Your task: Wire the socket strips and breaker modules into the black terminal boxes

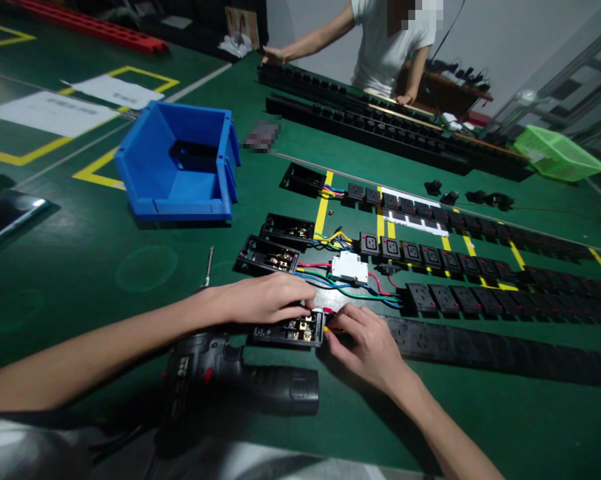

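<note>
A small black terminal box (280,333) with brass screw terminals lies open side up before me. My left hand (275,299) reaches across it, fingers bent and closed on its far edge close to the right end. At that end, my right hand (365,343) pinches the short wires, of which a little red and yellow shows; the fingertips cover the rest. To the right runs a long black socket strip (445,341). In front of the box lies a black cordless screwdriver (205,373), its long bit (209,263) pointing away past my left forearm.
Beyond are similar terminal boxes (269,257) wired to socket rows (460,303), one with a white breaker (349,267). A blue bin (180,200) stands left. Across the table, a person (390,53) handles long black housings (360,130) near a green basket (555,153).
</note>
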